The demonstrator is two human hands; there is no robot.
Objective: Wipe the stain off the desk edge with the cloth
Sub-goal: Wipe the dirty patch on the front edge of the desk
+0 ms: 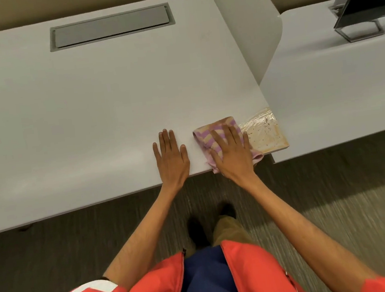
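Palm flat, fingers spread, my right hand (232, 152) presses the folded pink-and-tan striped cloth (220, 140) against the front edge of the pale grey desk (83, 98). Just beside it, the wet brown speckled stain (263, 131) covers the desk's front right corner. My left hand (171, 159) rests open nearby.
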